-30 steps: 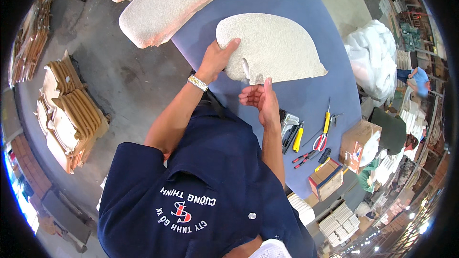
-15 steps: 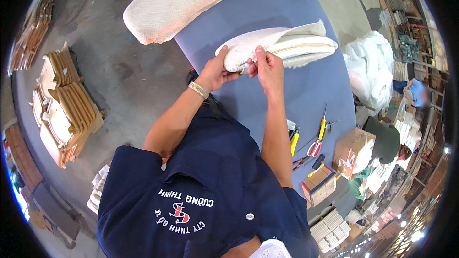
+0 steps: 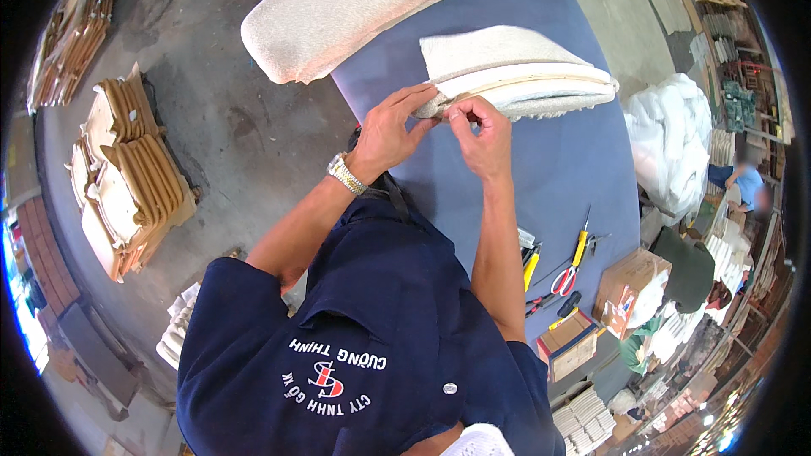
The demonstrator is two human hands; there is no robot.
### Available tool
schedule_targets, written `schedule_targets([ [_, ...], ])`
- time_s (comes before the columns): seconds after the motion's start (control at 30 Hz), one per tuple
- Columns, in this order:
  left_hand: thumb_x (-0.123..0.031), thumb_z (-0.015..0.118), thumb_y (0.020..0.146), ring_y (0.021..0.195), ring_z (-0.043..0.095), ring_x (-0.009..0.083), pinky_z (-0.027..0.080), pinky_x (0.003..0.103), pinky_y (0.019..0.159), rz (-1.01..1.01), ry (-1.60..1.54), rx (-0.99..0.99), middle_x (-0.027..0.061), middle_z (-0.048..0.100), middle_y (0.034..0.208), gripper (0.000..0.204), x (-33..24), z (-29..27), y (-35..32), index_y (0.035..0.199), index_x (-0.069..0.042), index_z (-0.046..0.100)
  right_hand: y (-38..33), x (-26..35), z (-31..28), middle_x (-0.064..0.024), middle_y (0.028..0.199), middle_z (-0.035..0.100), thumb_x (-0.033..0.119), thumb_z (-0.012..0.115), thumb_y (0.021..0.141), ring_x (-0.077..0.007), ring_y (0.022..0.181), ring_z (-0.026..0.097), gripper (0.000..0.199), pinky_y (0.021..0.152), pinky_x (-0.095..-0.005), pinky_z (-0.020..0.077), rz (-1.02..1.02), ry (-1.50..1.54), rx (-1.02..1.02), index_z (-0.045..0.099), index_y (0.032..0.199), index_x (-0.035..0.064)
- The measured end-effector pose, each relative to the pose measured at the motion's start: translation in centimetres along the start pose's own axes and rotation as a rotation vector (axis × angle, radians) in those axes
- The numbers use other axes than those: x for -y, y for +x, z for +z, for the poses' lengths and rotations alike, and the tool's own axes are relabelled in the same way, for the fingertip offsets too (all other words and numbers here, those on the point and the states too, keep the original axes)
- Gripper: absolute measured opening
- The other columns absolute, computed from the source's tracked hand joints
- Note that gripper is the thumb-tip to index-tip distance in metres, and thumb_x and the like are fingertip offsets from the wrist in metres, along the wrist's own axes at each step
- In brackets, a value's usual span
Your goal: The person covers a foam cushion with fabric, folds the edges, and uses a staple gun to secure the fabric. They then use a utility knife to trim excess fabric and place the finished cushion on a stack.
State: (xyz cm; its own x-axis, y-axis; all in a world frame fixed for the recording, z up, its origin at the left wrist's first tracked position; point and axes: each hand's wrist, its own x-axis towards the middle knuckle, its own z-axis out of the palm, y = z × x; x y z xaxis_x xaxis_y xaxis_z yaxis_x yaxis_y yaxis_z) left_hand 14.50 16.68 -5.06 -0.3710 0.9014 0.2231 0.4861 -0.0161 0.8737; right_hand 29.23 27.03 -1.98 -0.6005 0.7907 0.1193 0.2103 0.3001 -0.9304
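I see left hand and right hand both pinching near end of cream upholstered cushion piece, tipped on edge on blue worktop. Each grip pressed together on fabric rim at that corner. My read: edge work only started at one end, rest of rim untouched. Count: one piece in hand, one larger cushion behind-left, one red-handled scissors, two cardboard boxes at right.

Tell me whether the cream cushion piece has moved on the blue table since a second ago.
Yes. The cream cushion piece lay flat on the blue table; now both hands, left hand and right hand, hold it tipped up on edge.
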Motion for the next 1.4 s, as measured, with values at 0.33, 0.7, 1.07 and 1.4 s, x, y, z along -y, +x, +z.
schedule_targets([
  [0.33,-0.003,0.078,0.079,0.128,0.061,0.0320,0.049,0.042,0.107,0.207,0.060,0.086,0.0123,0.066,0.136,0.053,1.3,1.9,-3.0,0.131,-0.005,0.067,-4.8,-3.3,-0.7,-0.0033,0.078,0.066,0.008,0.061,0.100,-0.0094,0.071,0.058,0.017,0.068,-0.0256,0.0474,0.210,0.372,-0.012,0.068,0.088,-0.0013],
  [0.7,-0.018,0.069,0.090,0.131,0.056,0.0320,0.045,0.047,0.112,-0.970,-1.317,0.173,0.0171,0.056,0.142,0.068,3.4,5.3,-7.8,0.150,-0.002,0.041,-8.0,-1.4,-2.7,-0.0043,0.080,0.067,0.013,0.063,0.103,-0.0086,0.076,0.061,0.016,0.069,-0.0255,0.0506,0.486,0.220,0.002,0.066,0.097,-0.0009],
  [1.07,-0.045,0.070,0.099,0.121,0.063,0.0274,0.051,0.048,0.106,-1.175,-1.204,0.204,0.0153,0.062,0.133,0.066,7.4,8.5,-8.4,0.139,0.003,0.048,-2.7,-8.4,-2.4,-0.0130,0.093,0.072,0.034,0.067,0.098,-0.0258,0.080,0.069,0.035,0.073,-0.0372,0.0542,0.064,-0.741,-0.021,0.070,0.115,0.0040],
  [1.4,-0.034,0.072,0.099,0.114,0.068,0.0237,0.061,0.040,0.095,-1.134,-1.140,0.338,0.0152,0.066,0.126,0.054,6.8,7.9,-7.8,0.134,0.004,0.053,-10.2,-5.6,-2.3,-0.0022,0.080,0.065,0.019,0.074,0.097,-0.0070,0.071,0.059,0.019,0.063,-0.0235,0.0488,0.527,-0.054,-0.276,0.068,0.096,0.0008],
])
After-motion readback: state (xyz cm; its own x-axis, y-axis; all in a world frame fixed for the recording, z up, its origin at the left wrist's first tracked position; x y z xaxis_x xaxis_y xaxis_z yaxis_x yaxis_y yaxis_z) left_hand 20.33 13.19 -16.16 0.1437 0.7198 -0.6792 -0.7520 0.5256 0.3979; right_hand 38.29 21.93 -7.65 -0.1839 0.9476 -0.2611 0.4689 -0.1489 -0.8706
